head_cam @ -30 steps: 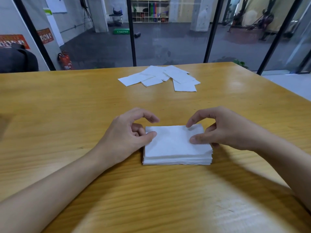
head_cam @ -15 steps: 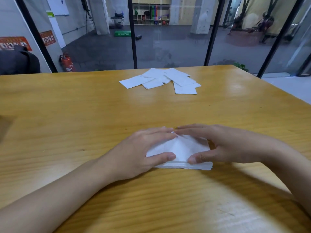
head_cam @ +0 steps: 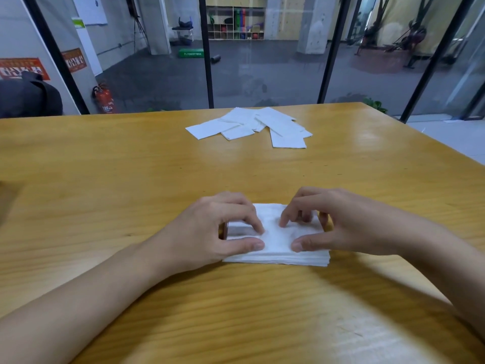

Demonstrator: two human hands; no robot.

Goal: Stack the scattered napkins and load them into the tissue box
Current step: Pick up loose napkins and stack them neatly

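Lower centre of the frame: a stack of white paper napkins [head_cam: 275, 243] lies on the glossy yellow wooden table [head_cam: 105, 166]. The left hand [head_cam: 210, 232] and right hand [head_cam: 349, 227] pinch it, with bent fingertips and thumbs on its top. Loose white napkins [head_cam: 252, 126] overlap at upper centre.

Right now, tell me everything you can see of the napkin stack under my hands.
The napkin stack is white, soft-looking paper, square-ish, many thin layers showing along its near edge, slightly uneven. It lies flat on the wooden table. The left hand and right hand hold it, curled fingertips and thumbs on its top sheet.
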